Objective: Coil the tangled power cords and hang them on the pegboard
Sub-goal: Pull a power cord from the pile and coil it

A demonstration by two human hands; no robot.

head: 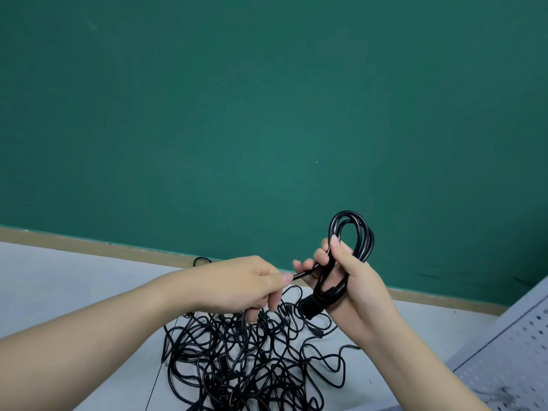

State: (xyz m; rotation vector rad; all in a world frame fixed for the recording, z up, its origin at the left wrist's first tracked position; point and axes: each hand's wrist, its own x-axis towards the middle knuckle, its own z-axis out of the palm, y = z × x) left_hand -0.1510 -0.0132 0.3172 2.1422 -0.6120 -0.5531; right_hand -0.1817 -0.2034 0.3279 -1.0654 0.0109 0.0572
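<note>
**coilnoob:** ok so mid-coil here. Right hand [353,280] is clenched round the coil [351,247], thumb pressed over the strands, loops sticking up above the fist and a plug [308,307] hanging just below it. Left hand [252,283] pinches the loose tail [305,273] right beside the right fingers. How do I finish this one clean?

**wirewrangler:** looks like you're at the wrap-off, or close to it. Keep that right thumb down so the loops can't spring open. With the left, bring the tail around the waist of the bundle just under the right fingers, snug but not cranked, since hard bends are rough on cords.

**coilnoob:** the tail runs down past the left hand into the pile [246,360] on the table [59,274], underneath both hands. Can't tell if it's free.

**wirewrangler:** that's your risk. If it's snagged down there, yanking only tightens the mess. Lift the tail slowly and let it slide through your pinch. If it drags other cords up, shake it loose before wrapping.

**coilnoob:** and then the pegboard [510,351]?

**wirewrangler:** yeah, it's off to the right of the coil hand, low. Leave the top loops open enough to go over a hook. I don't see any hooks from here though.
</note>
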